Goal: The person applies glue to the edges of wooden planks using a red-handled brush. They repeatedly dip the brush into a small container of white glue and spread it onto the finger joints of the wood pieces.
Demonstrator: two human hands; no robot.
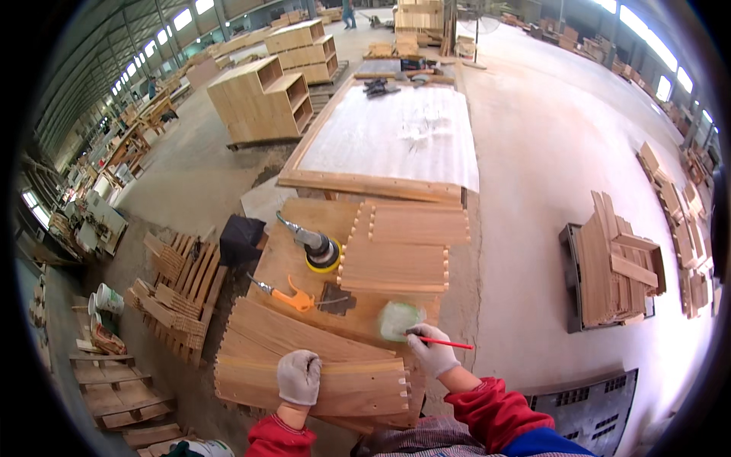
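My left hand [299, 377], in a white glove, rests with curled fingers on a wooden board [348, 388] with notched ends; whether it grips anything cannot be told. My gloved right hand [431, 349] holds a thin red stick-like tool [451, 343], perhaps a pencil, beside a round, blurred whitish-green container [400, 321]. More notched boards [285, 325] lie under and behind the near one. On the bench lie an orange air blow gun [294, 297] and a disc sander [321, 251] with a yellow rim. Finger-jointed panels [394, 265] are stacked to their right.
Past the bench stands a wood-framed table with a white sheet [388, 134]. A black cloth-like item [241, 239] hangs at the bench's left. Pallets with wood pieces [185, 297] stand left; a stack of boards [608, 274] stands right. A dark plastic pallet [588, 411] lies near my right sleeve.
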